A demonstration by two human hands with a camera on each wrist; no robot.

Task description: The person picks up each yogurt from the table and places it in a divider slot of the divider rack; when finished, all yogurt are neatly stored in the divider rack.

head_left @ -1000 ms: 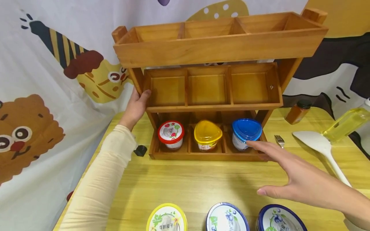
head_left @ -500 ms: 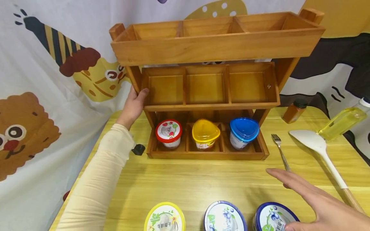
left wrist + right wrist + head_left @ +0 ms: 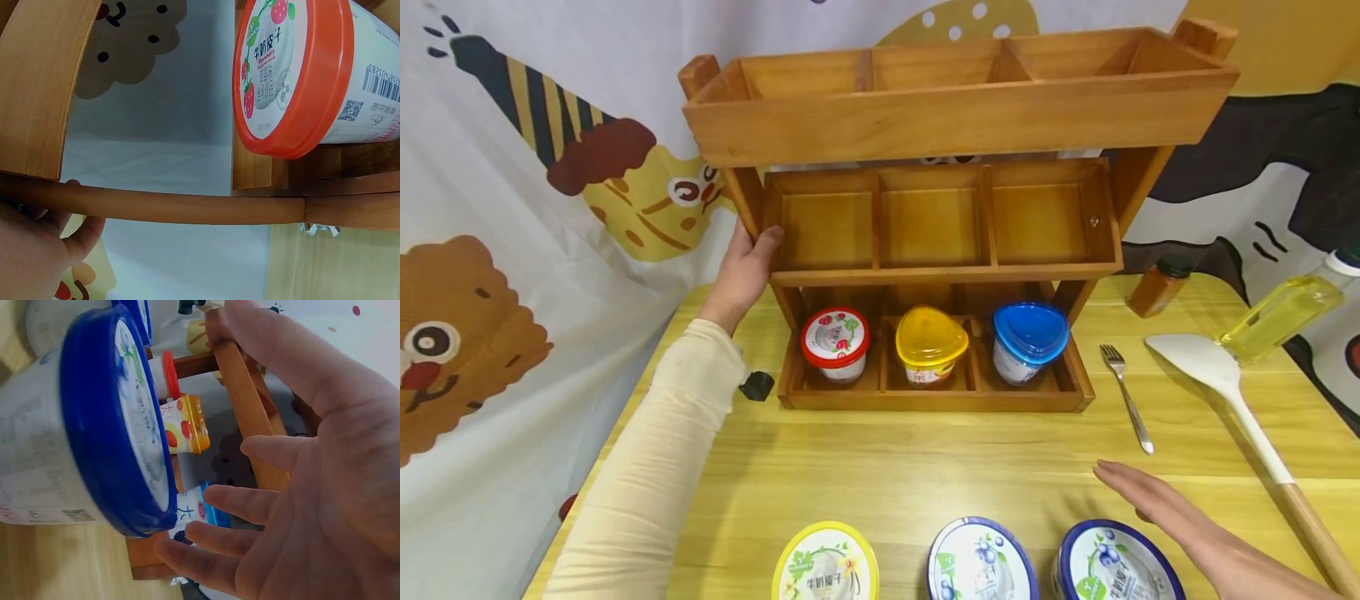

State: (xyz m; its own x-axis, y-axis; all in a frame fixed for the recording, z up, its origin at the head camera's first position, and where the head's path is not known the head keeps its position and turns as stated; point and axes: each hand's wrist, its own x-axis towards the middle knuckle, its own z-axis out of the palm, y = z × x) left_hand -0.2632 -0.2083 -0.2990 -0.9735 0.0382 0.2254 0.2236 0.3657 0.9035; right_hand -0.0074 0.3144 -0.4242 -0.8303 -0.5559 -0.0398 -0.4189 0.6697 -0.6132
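Note:
My left hand (image 3: 741, 275) grips the left upright of a three-tier wooden rack (image 3: 955, 121); in the left wrist view its fingers and thumb bend around the wooden bar (image 3: 187, 205). The rack's bottom tier holds a red-lidded tub (image 3: 835, 337), a yellow-lidded cup (image 3: 931, 337) and a blue-lidded cup (image 3: 1032, 333), one per compartment. My right hand (image 3: 1202, 533) is held with fingers extended beside a dark-blue-lidded tub (image 3: 1116, 562), holding nothing. In the right wrist view that tub (image 3: 112, 419) stands before the spread fingers. Left of it are a second blue-rimmed tub (image 3: 981, 562) and a yellow-rimmed tub (image 3: 826, 567).
On the right of the wooden table (image 3: 925, 458) lie a fork (image 3: 1126, 396), a white spatula (image 3: 1232, 392) with a wooden handle, a bottle of yellow liquid (image 3: 1281, 317) and a dark-capped jar (image 3: 1157, 287). A small black object (image 3: 757, 386) sits left of the rack.
My right hand has drawn back from near the blue-lidded cup in the rack, toward the front right, beside the dark-blue-lidded tub. The left hand keeps its grip on the rack.

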